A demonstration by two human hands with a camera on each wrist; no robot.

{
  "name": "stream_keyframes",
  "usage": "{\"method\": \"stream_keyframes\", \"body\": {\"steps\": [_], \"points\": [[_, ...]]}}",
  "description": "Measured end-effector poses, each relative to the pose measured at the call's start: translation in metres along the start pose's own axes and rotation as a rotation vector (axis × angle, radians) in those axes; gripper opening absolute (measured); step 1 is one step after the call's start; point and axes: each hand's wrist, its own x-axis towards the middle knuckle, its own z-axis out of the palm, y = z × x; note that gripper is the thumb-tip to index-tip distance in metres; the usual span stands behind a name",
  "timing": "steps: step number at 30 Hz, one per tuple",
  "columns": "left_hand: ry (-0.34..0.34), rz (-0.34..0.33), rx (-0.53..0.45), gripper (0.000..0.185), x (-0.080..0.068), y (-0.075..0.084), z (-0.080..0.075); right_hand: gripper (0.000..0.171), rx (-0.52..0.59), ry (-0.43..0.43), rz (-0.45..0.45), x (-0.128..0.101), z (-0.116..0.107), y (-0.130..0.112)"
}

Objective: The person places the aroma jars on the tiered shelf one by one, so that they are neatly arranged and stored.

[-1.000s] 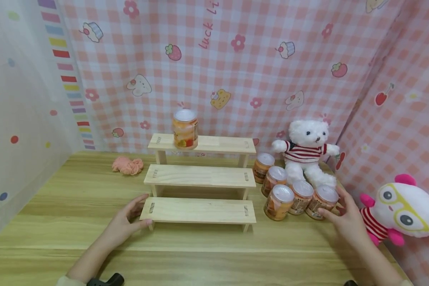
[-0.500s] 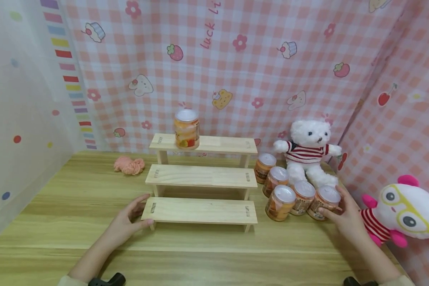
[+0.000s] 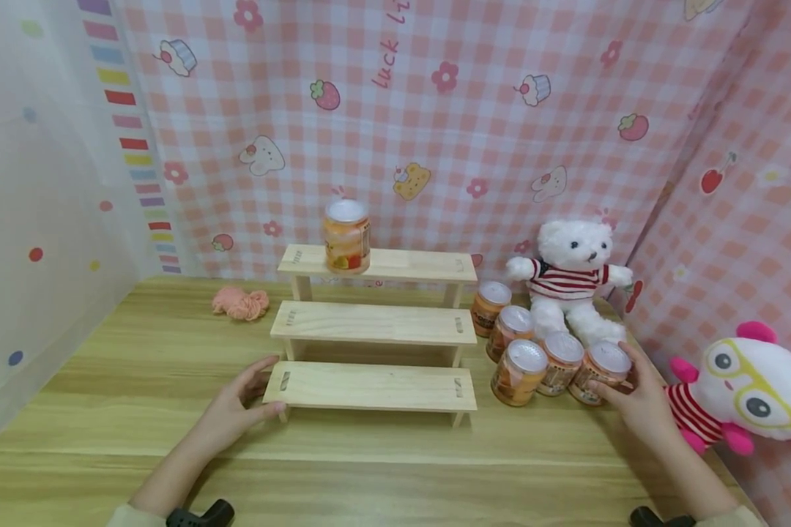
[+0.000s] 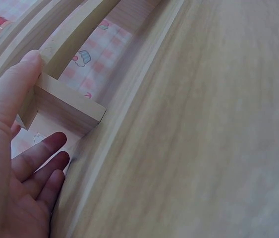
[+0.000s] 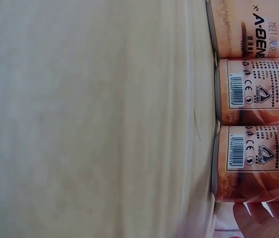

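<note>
Almost nothing is changing from a second ago: my right hand [image 3: 639, 399] is still curling thumb and fingers round the rightmost jar [image 3: 600, 372], which is standing on the table [image 3: 395, 468], not lifted yet. My left hand [image 3: 227, 413] is still resting, fingers relaxed and thumb on top, against the near left corner of the stepped rack [image 3: 369, 386]. The jar is smooth, cylindrical, orange-labelled with a silvery lid; the rack is pale bare wood, square-edged.

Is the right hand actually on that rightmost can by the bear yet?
Touching. In the head view the right hand wraps the rightmost can; the right wrist view shows the thumb and fingertips against its label.
</note>
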Motion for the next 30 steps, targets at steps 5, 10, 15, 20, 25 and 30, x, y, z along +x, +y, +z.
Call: {"method": "stream_keyframes", "body": {"steps": [5,10,15,20,25,30], "points": [[-0.001,0.001,-0.009,0.074,0.001,0.001,0.0,0.077,-0.012,0.029,-0.006,-0.001,0.0,0.001],[-0.002,0.012,-0.023,0.074,0.002,0.0,0.001,0.079,-0.052,0.064,-0.021,-0.006,-0.002,0.002],[0.002,0.017,-0.022,0.074,0.001,-0.001,0.0,0.079,-0.078,0.103,-0.007,-0.013,-0.003,-0.004],[-0.001,0.014,-0.02,0.074,0.0,-0.002,0.0,0.078,-0.072,0.14,-0.017,-0.019,-0.006,-0.012],[0.0,0.014,-0.025,0.074,0.0,-0.002,-0.001,0.079,-0.089,0.167,-0.029,-0.023,-0.009,-0.024],[0.001,0.015,-0.016,0.074,0.0,-0.003,-0.001,0.079,-0.062,0.196,-0.003,-0.024,-0.012,-0.039]]}}
